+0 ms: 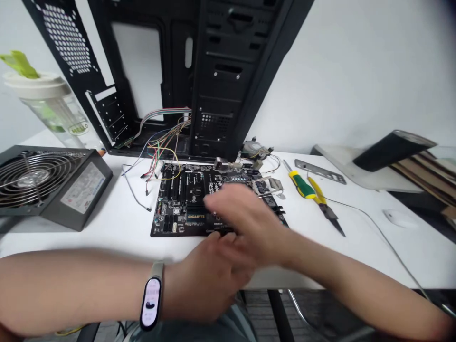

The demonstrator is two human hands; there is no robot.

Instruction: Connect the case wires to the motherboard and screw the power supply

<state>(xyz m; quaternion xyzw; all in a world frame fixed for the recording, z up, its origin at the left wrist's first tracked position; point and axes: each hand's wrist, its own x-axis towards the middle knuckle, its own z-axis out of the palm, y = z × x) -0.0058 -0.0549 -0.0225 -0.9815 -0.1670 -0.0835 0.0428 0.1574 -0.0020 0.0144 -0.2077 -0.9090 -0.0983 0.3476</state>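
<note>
Black, one circuit board (195,192) is lying partly behind one blurred right hand (245,216), loosely extending, and one left hand (213,275), curling; whether either is gripping anything, I cannot tell

Beyond the left hand (210,280) and partly beneath the right hand (245,218), the motherboard (195,190) looks dark and matt, its port housings (221,164) bare metal; farther off, the computer case (224,90) is black-finished metal. Left of the hands, the power supply (66,218) has a smooth grey metal shell, the tumbler (67,114) glossy clear plastic. To their right, the screwdriver (302,184) and pliers (322,202) pair plastic-looking grips with metal on a smooth tabletop (121,232).
</note>
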